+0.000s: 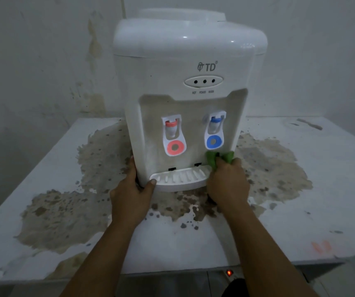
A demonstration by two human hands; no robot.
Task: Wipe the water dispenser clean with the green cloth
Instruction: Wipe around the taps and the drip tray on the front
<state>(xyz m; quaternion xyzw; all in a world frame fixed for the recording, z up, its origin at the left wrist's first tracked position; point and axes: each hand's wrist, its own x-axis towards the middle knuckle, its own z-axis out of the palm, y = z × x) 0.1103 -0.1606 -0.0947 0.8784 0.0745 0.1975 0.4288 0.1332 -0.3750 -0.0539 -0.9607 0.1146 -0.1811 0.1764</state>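
My right hand point(228, 181) bunches the green cloth point(219, 158) in curled fingers at the water dispenser point(185, 86) base, right of the drip tray point(178, 181). My left hand point(132, 189) clasps the opposite corner. Scrubbing hard could, I judge, unseat that tray (it looks loose) or skid the unit across the table point(301, 221).

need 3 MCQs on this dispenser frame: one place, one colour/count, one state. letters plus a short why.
1. Where is the green cloth?
A. on the dispenser's top
B. at the lower right of the water dispenser, beside the drip tray
C. flat on the table, away from the hands

2. How many indicator lights sit under the logo?
A. three
B. one
C. five

3. What is the left hand doing?
A. hanging idle
B. wiping
C. gripping the dispenser's lower left corner

B: cloth bunched in the right hand there.
A: three dots in the oval panel.
C: thumb on the tray, fingers round the side.
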